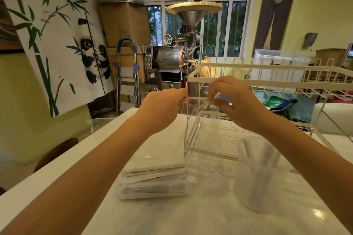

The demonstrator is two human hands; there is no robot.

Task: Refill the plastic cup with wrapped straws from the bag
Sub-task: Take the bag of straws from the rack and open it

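Observation:
A clear plastic bag of wrapped straws (154,181) lies on the white table (191,219), its upper end lifted. My left hand (162,108) pinches the bag's top edge on the left. My right hand (235,99) pinches the same edge on the right, the clear film stretched between the two hands. A translucent plastic cup (256,175) stands at the right front of the table, holding a few wrapped straws upright. It sits below my right forearm.
A clear acrylic stand (193,120) rises just behind the bag, between my hands. A white wire dish rack (267,80) fills the right back. A metal roaster machine (172,59), cardboard boxes and a folded stepladder (127,74) stand beyond the table's far edge.

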